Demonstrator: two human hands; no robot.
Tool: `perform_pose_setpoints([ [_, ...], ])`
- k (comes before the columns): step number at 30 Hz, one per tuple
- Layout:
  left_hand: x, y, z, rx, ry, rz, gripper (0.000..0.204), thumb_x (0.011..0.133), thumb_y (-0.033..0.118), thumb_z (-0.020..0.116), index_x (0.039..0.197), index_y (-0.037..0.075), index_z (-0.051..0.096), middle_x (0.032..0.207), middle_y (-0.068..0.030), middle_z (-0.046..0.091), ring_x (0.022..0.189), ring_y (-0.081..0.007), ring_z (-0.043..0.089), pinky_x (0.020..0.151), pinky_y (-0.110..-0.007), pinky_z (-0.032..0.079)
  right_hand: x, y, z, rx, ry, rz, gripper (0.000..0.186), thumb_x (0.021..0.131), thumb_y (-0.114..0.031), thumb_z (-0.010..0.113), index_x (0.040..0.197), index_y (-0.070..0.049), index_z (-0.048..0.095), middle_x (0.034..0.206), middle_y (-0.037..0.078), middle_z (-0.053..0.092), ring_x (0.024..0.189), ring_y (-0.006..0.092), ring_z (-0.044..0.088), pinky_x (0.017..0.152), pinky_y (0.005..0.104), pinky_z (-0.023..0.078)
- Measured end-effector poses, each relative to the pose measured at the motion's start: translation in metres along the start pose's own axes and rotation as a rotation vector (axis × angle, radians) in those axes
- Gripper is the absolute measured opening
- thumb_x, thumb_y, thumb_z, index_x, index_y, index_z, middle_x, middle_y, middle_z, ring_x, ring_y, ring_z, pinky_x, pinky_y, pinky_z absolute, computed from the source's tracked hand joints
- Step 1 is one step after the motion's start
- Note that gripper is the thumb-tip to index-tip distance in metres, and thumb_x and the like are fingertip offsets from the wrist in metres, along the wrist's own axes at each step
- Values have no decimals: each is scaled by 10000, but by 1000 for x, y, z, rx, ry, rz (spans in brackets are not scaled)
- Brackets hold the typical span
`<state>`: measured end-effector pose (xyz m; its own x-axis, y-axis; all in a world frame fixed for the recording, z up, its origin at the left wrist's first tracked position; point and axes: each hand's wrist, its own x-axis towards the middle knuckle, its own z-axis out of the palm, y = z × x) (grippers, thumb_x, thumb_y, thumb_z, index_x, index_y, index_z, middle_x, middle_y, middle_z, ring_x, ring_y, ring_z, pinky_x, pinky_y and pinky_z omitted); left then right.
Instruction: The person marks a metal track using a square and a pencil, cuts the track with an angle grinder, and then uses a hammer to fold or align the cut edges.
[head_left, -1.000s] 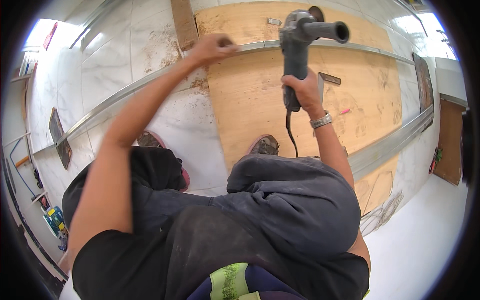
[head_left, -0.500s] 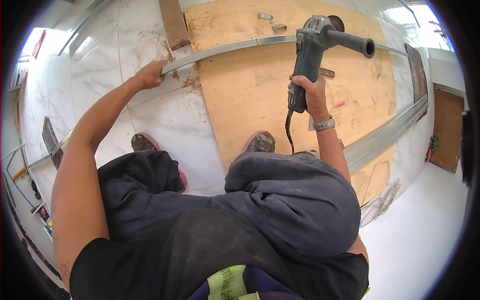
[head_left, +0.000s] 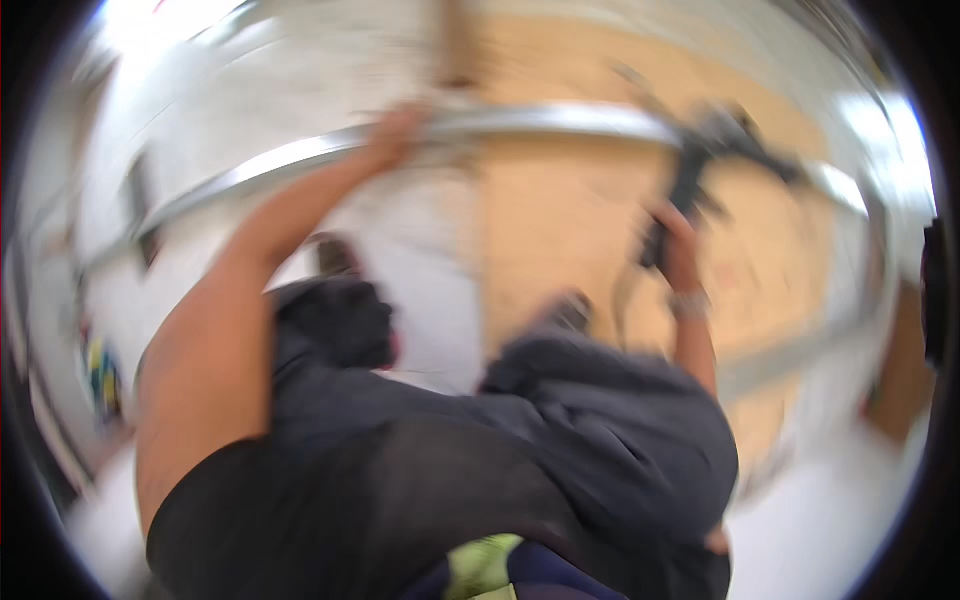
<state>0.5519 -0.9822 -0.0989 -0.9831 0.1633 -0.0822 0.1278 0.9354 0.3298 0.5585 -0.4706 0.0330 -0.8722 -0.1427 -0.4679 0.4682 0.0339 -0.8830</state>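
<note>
My right hand [head_left: 677, 248] is wrapped round the dark body of an angle grinder [head_left: 688, 180]. The grinder's head and side handle are toward the far right, over or against a long shiny metal channel [head_left: 570, 120]; blur hides whether they touch. My left hand [head_left: 397, 138] is closed on that channel farther left. The channel runs crosswise over a light wooden board [head_left: 570, 220] and on past my left arm. The grinder's disc is too smeared to make out. Its cord [head_left: 622, 300] hangs from the near end.
My bent knees and shoes are close to the board's near side. Pale floor tiles [head_left: 430, 260] lie left of it. More metal channel [head_left: 790, 360] rests at the right, across the board. A wooden piece [head_left: 455, 45] sits beyond my left hand.
The view has swung left and blurred, so the scene sits farther right. The channel now also extends left of my left hand. My right hand still holds the grinder.
</note>
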Motion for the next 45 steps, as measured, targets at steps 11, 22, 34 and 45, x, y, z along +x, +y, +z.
perform_pose_setpoints([
  [11, -18, 37, -28, 228, 95, -37, 411, 827, 114, 668, 1229, 165, 596, 1197, -162, 573, 1191, -322, 571, 915, -531, 464, 11, -3, 17, 82, -31, -73, 338, 823, -183, 685, 1040, 49, 572, 763, 143, 636, 601, 215, 649, 542, 313, 572],
  [22, 27, 9, -31, -74, -255, 255, 769, 604, 375, 900, 1250, 78, 610, 1210, -204, 607, 1184, -391, 567, 1008, -452, 470, 27, 14, 14, 52, -4, -90, 330, 832, -209, 709, 1035, 31, 610, 703, 109, 625, 533, 204, 624, 480, 313, 542],
  [34, 27, 178, -34, -770, -286, 26, 558, 903, 374, 779, 1313, 49, 589, 1267, -123, 626, 1164, -225, 596, 1005, -403, 468, 30, -4, 29, -147, -105, -64, 266, 792, -157, 755, 952, 13, 626, 732, 64, 647, 600, 143, 638, 545, 287, 525],
  [45, 76, 263, 21, -1751, -227, -300, 620, 860, 460, 825, 1271, 54, 602, 1203, -59, 661, 1087, -174, 642, 950, -345, 519, 53, 4, 69, -511, -152, -124, 461, 659, -375, 782, 928, -9, 706, 858, 135, 741, 788, 245, 712, 740, 349, 553],
])
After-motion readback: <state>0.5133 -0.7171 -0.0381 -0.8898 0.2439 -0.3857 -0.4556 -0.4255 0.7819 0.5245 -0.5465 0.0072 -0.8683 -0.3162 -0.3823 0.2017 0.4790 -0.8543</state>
